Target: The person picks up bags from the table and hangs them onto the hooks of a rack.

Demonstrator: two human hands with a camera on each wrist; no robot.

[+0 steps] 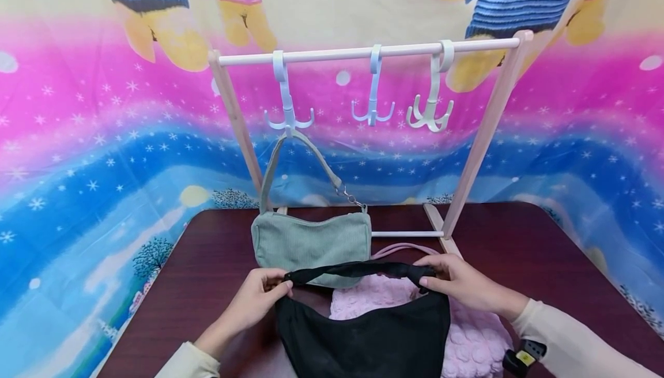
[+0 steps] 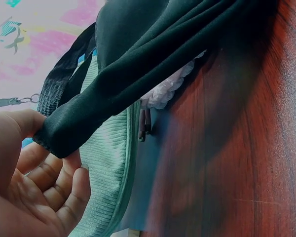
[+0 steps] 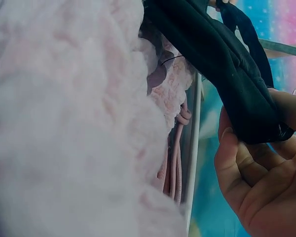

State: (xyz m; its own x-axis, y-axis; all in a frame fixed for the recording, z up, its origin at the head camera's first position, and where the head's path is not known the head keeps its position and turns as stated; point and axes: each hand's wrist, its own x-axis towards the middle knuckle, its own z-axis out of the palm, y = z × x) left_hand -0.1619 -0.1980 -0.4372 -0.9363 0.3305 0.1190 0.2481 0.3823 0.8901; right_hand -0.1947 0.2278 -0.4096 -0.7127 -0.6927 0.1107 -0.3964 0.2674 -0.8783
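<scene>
A black fabric bag (image 1: pixel 363 340) with a short strap is held up over the near part of the table. My left hand (image 1: pixel 259 294) pinches its left upper corner where the strap joins; the left wrist view shows thumb and fingers on that black corner. At the other end of the strap my right hand (image 1: pixel 461 283) grips the right upper corner. Behind it, a green corduroy bag (image 1: pixel 311 242) hangs by its strap from the left hook (image 1: pixel 287 116). A fluffy pink bag (image 1: pixel 474 337) lies on the table, partly hidden by the black bag.
A wooden rack (image 1: pixel 482 142) stands at the back of the dark red table (image 1: pixel 192 286). Its top bar also carries a blue hook (image 1: pixel 373 95) in the middle and a pale green hook (image 1: pixel 430 107) on the right. A printed cloth (image 1: pixel 78 136) hangs behind.
</scene>
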